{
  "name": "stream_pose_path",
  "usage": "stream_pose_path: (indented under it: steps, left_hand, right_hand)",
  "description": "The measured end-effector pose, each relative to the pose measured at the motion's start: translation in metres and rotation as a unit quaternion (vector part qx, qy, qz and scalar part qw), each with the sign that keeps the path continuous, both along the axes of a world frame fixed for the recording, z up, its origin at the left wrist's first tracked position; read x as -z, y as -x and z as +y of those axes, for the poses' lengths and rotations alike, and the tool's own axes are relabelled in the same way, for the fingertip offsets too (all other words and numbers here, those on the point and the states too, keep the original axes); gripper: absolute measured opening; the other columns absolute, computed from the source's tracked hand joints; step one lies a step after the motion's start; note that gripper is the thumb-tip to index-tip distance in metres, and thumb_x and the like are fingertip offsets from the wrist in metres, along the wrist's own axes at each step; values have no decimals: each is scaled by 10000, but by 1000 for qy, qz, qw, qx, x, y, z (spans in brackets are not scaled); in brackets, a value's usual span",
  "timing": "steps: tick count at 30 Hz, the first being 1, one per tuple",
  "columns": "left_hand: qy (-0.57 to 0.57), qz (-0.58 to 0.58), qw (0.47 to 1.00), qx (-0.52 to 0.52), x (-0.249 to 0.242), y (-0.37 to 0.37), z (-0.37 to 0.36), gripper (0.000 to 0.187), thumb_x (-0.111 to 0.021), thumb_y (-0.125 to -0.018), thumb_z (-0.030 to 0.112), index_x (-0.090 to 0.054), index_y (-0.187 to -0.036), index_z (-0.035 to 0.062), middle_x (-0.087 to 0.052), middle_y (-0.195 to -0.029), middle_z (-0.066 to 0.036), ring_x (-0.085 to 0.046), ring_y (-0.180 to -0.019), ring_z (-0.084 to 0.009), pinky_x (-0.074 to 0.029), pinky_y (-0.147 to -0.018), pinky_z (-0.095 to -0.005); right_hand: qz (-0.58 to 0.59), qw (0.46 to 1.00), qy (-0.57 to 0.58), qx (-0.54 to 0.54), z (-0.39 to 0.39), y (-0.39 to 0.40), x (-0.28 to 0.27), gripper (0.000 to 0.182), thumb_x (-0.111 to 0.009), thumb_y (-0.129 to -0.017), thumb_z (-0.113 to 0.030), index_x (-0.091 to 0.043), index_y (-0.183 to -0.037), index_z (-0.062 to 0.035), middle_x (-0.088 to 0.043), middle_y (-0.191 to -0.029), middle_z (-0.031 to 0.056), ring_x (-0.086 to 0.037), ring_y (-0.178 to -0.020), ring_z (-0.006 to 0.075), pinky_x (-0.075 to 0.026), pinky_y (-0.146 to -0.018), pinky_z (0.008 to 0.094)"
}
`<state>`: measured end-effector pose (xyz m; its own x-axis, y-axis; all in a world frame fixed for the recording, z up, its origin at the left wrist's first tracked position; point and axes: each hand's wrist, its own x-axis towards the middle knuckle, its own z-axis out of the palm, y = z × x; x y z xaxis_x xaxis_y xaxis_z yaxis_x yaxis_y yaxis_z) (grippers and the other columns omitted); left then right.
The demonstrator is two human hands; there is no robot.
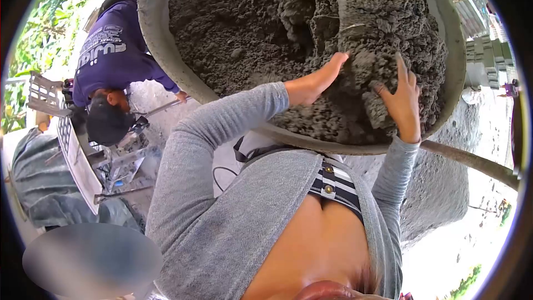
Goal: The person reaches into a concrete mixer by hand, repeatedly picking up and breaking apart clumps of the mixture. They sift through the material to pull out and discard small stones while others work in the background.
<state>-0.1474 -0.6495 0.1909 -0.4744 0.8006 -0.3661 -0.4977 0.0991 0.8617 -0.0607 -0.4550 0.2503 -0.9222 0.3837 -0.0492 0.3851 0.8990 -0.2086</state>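
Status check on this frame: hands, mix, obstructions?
Left hand open, flat against cement mix. Right hand open, spread on it. Basin full. Co-worker bent behind, apart.

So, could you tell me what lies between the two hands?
In the head view, a clump of grey cement mix fills the gap between the left hand and right hand, inside the pan.

Outdoors in daylight — green foliage [33,33], pale ground [455,250].
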Motion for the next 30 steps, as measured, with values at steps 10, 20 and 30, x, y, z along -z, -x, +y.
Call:
stream_pose_path:
  steps: [10,20,30]
  left_hand:
    - [-142,3,969,-200,24,37,-18,571,-275,-979,406,-602,-1107,-44,-623,-1045,-134,-574,-964,-200,-453,-936,-378]
    - [-173,160,919,-317,11,49,-54,464,-402,-973,495,-556,-1149,94,-586,-1168,-106,-549,-1088,-215,-419,-972,-412]
    - [-106,143,975,-130,-53,55,-68,617,-370,-958,538,-599,-1190,15,-602,-1184,-108,-549,-1113,-221,-397,-998,-399]
  right_hand:
    - [86,962,209,-156,10,9,72,393,-682,-803,-113,-592,-1184,-83,-627,-1109,141,-595,-1062,295,-465,-899,395]
    - [132,915,268,-271,-6,41,13,306,-597,-927,-160,-585,-1221,-78,-647,-1100,50,-628,-979,138,-544,-752,278]
    - [-1,922,372,-111,-16,63,-7,330,-536,-952,-141,-519,-1267,-43,-619,-1072,127,-637,-894,184,-525,-726,310]
